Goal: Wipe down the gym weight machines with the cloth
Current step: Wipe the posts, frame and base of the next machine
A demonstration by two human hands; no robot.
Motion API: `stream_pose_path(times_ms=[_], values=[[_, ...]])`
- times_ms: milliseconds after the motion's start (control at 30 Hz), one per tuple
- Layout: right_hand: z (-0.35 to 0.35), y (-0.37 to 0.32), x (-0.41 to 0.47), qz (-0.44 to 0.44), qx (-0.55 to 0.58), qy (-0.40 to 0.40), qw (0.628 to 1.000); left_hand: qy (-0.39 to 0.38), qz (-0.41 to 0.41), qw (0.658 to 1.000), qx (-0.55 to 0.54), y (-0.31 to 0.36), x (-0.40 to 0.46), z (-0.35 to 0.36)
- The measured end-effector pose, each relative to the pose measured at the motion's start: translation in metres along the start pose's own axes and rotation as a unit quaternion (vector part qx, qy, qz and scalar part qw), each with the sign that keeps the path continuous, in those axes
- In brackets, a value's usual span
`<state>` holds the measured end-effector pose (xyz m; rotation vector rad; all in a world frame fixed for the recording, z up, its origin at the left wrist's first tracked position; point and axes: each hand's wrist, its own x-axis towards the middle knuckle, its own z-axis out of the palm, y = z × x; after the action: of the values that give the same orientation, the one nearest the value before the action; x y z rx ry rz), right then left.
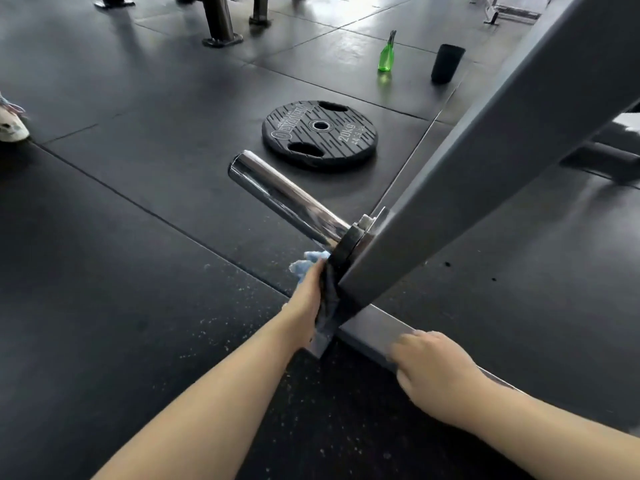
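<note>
**Two hands on the machine frame, cloth in my left**

Cloth [313, 263]: blue, bunched up in my left hand [306, 299]. It sits pressed against the side of the grey sloped beam [485, 161], right under the black collar at the base of the chrome peg [284, 195]. Part of the cloth sticks out above my fingers, the rest hangs dark in the beam's shadow down toward the low bar's end.

Left hand: fingers curled round the cloth, holding it to the metal. Arm reaches in from bottom left.

Right hand [436, 372]: holds nothing. It lies on top of the grey low bar [377, 330] that runs along the floor, fingers bent over the bar's near edge. The fingertips are blurred, so I can't tell how tightly they curl.

Peg: chrome, sticks out from the beam up and to the left, bare of weights.

Further out, on the black rubber floor [138, 271]:
- weight plate [319, 133] lying flat just past the peg's tip, marked 20 kg
- green spray bottle [387, 55] standing upright beyond it
- black cup [446, 63] just right of the bottle, apart from it
- legs of another machine [221, 26] at the top edge
- someone's pale shoe [12, 123] at the far left edge
</note>
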<state>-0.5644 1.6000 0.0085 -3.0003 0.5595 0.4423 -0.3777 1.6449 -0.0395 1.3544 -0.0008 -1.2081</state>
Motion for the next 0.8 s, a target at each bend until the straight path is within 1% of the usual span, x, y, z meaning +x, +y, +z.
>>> stream_pose_path(times_ms=[33,67,100,167,233,267,333,400,467,500,533,567,633,667,700,800], values=[[0.006,0.008,-0.002,0.034,0.037,-0.003,0.999,-0.003,-0.008,1.0,0.019,0.001,0.007,-0.004],[0.011,0.014,-0.003,0.086,0.09,-0.017,0.992,0.004,-0.018,0.999,0.032,0.002,0.012,-0.006],[0.013,0.016,-0.002,0.136,0.149,-0.011,0.979,0.015,-0.017,0.999,0.037,0.0,0.018,-0.008],[0.02,0.019,0.005,0.203,0.255,0.009,0.945,0.026,-0.011,0.999,0.023,-0.003,0.021,-0.002],[0.025,0.021,0.016,0.253,0.34,0.002,0.906,0.059,-0.025,0.998,0.008,-0.01,0.027,-0.001],[0.029,0.021,0.022,0.272,0.371,0.001,0.888,0.062,-0.035,0.997,-0.003,-0.013,0.03,0.0],[0.033,0.02,0.027,0.307,0.415,-0.003,0.857,0.077,-0.052,0.996,0.016,-0.021,0.033,-0.001],[0.039,0.019,0.026,0.329,0.455,-0.014,0.827,0.123,-0.078,0.989,-0.006,-0.036,0.035,-0.002],[0.043,0.017,0.025,0.336,0.507,-0.033,0.793,0.178,-0.062,0.982,-0.017,-0.047,0.029,-0.005],[0.043,0.016,0.025,0.338,0.53,-0.042,0.776,0.179,-0.048,0.983,-0.012,-0.05,0.024,-0.006],[0.044,0.017,0.025,0.339,0.547,-0.049,0.764,0.167,-0.029,0.985,-0.007,-0.054,0.018,-0.009],[0.044,0.018,0.025,0.341,0.557,-0.057,0.755,0.146,-0.032,0.989,-0.006,-0.057,0.01,-0.009],[0.045,0.022,0.024,0.35,0.568,-0.071,0.741,0.092,-0.065,0.993,-0.043,-0.069,-0.003,-0.006],[0.045,0.023,0.023,0.352,0.578,-0.076,0.732,0.056,-0.088,0.994,-0.041,-0.075,-0.011,-0.003],[0.043,0.024,0.021,0.354,0.597,-0.076,0.716,0.023,-0.114,0.993,-0.01,-0.079,-0.019,0.0],[0.032,0.029,0.016,0.34,0.701,-0.093,0.62,-0.117,-0.141,0.981,0.069,-0.08,-0.045,0.013]])
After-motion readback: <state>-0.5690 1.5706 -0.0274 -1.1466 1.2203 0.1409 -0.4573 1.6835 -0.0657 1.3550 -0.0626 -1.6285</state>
